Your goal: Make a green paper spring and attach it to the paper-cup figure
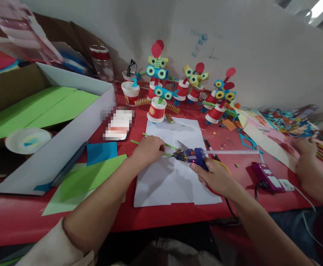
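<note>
My right hand (212, 176) is wrapped round a blue hot glue gun (196, 157) with a small red light on its body. A clear glue stick (230, 152) sticks out of its back end toward the right. The gun's nozzle points left, close to my left hand (151, 148). That hand is closed on narrow green paper strips (170, 146), whose ends show on both sides of the fingers. Both hands are above a white sheet of board (161, 188). Scissors (182, 144) lie partly hidden behind the gun.
Several paper-cup figures (157, 110) stand along the wall. At left are a box (75, 79) of green paper, a phone (119, 125) and paper sheets (94, 176). A purple power strip (267, 177) lies right, near another person's hand (305, 147).
</note>
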